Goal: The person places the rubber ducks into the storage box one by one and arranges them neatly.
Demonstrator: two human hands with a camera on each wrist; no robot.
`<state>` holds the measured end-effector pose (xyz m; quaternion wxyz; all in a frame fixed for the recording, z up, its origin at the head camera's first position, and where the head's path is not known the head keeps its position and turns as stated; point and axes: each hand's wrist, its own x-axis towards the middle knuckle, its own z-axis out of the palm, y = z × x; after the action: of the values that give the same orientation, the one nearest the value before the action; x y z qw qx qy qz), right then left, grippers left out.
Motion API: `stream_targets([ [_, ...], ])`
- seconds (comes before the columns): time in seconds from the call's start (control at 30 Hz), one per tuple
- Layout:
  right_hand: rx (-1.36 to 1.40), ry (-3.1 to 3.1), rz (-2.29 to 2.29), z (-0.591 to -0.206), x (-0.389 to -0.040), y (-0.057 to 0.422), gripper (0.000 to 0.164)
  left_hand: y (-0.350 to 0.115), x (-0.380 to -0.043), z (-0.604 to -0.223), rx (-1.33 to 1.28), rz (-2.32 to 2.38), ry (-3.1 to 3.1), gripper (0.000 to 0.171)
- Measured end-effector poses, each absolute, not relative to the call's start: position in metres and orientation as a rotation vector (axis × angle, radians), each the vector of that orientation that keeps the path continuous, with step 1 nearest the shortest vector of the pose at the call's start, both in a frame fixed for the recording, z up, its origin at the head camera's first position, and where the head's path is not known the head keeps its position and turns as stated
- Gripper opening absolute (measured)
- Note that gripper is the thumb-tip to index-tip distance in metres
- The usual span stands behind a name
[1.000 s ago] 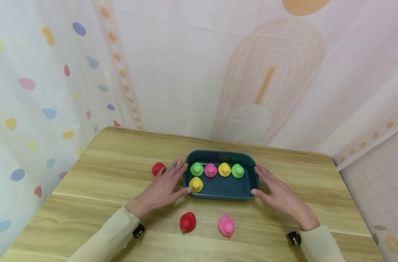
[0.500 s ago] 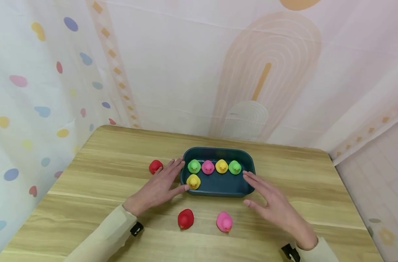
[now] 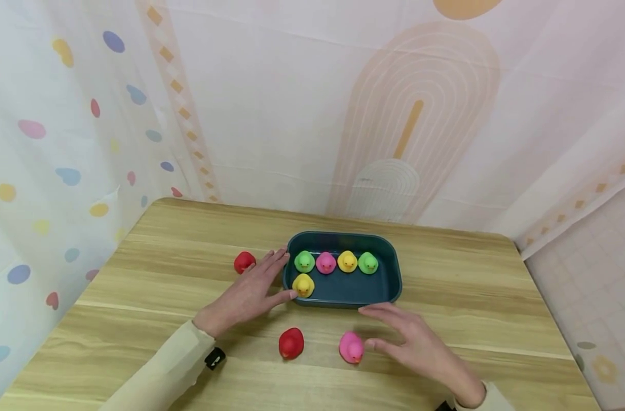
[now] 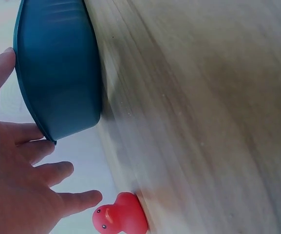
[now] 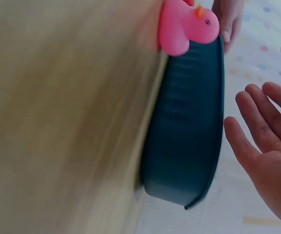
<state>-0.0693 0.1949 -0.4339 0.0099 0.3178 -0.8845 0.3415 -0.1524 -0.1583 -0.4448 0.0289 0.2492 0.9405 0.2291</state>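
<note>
A dark teal tray [image 3: 379, 294] holds several rubber ducks: a back row of green [image 3: 304, 262], pink [image 3: 326, 263], yellow [image 3: 347, 262] and green [image 3: 368, 264], with a yellow duck [image 3: 303, 285] at the front left. My left hand [image 3: 250, 297] rests on the tray's left end, fingers spread and thumb at the front rim; the left wrist view shows its fingertips at the rim. My right hand [image 3: 415, 342] hovers in front of the tray, holding nothing, its thumb close beside a loose pink duck [image 3: 351, 347]. Its fingers are spread in the right wrist view.
A red duck [image 3: 291, 343] lies on the wooden table [image 3: 476, 285] left of the loose pink one. Another red duck [image 3: 244, 262] sits behind my left hand, left of the tray. A patterned curtain [image 3: 271, 114] hangs along the table's back and left.
My right hand has left the tray's right end and come toward me and leftward, to the loose pink duck. The left hand stays at the tray. The whole view has shifted slightly.
</note>
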Motion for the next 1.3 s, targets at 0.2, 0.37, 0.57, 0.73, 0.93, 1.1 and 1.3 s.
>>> stream_targets([
  [0.2, 1.002, -2.972, 1.163, -0.435, -0.071, 0.193, 0.044, -0.159, -0.153, -0.445, 0.767, 0.719, 2.894, 0.091],
  [0.37, 1.040, -3.055, 1.240, -0.438, -0.074, 0.192, 0.043, -0.159, -0.153, -0.444, 0.772, 0.715, 2.890, 0.091],
  [0.57, 1.112, -3.036, 1.243, -0.443, -0.076, 0.192, 0.038, -0.159, -0.153, -0.443, 0.761, 0.709, 2.881, 0.091],
  [0.73, 1.157, -3.020, 1.246, -0.446, -0.077, 0.190, 0.031, -0.159, -0.153, -0.443, 0.758, 0.703, 2.881, 0.091],
  [0.93, 1.171, -3.017, 1.280, -0.448, -0.077, 0.189, 0.026, -0.158, -0.153, -0.444, 0.757, 0.703, 2.880, 0.092],
  [1.1, 1.189, -3.004, 1.282, -0.448, -0.077, 0.188, 0.024, -0.159, -0.153, -0.444, 0.766, 0.704, 2.882, 0.092],
  [1.3, 1.198, -3.006, 1.276, -0.447, -0.077, 0.188, 0.026, -0.159, -0.153, -0.443, 0.762, 0.710, 2.877, 0.092],
])
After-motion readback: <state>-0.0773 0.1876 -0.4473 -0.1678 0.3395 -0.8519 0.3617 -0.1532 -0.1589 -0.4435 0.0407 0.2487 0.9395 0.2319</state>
